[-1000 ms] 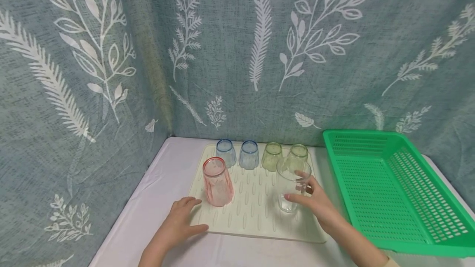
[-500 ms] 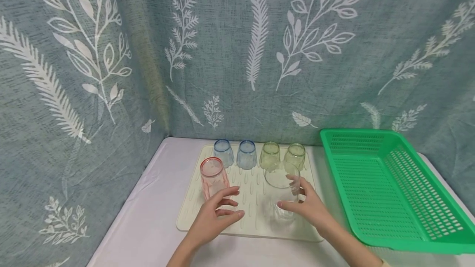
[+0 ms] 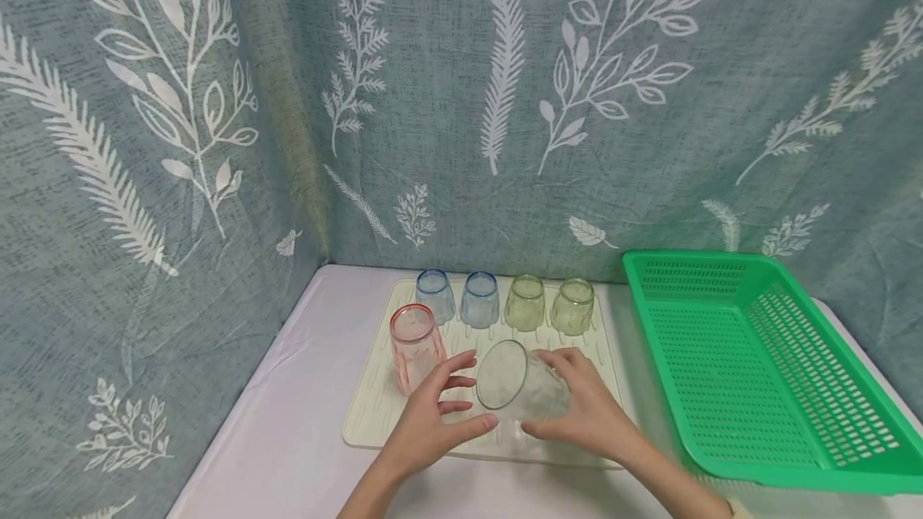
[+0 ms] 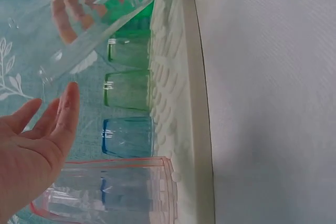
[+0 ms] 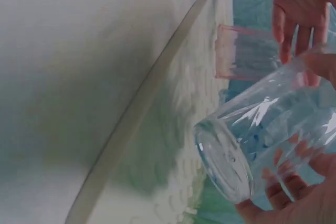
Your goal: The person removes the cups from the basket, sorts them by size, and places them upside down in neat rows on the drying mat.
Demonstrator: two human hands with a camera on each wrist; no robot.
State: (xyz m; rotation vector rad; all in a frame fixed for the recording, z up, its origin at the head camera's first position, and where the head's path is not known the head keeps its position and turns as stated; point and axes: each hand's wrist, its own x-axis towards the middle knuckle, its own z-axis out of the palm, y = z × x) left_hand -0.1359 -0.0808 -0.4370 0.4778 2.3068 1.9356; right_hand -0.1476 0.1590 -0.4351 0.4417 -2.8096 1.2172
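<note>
A clear drinking glass (image 3: 539, 391) is tilted over the mat in the head view, its round mouth facing left. My right hand (image 3: 590, 408) grips it around the side near the base. Just left of the mouth, my left hand (image 3: 431, 421) has its fingers spread and holds nothing; in the left wrist view a gap separates the left hand (image 4: 39, 140) from the clear glass (image 4: 97, 35). Behind the left hand a tall pink glass (image 3: 414, 347) with a red rim stands on the cream drying mat (image 3: 368, 423), partly hidden by that hand.
Two blue glasses (image 3: 434, 299) and two green glasses (image 3: 525, 307) line the mat's back edge. A green plastic basket (image 3: 735, 391) stands to the right. A patterned curtain (image 3: 447, 102) closes off the back and left of the white table (image 3: 288, 399).
My right hand has tipped the clear glass from upright so its mouth faces left, moving it slightly left. My left hand has come rightward from the mat's left edge toward it.
</note>
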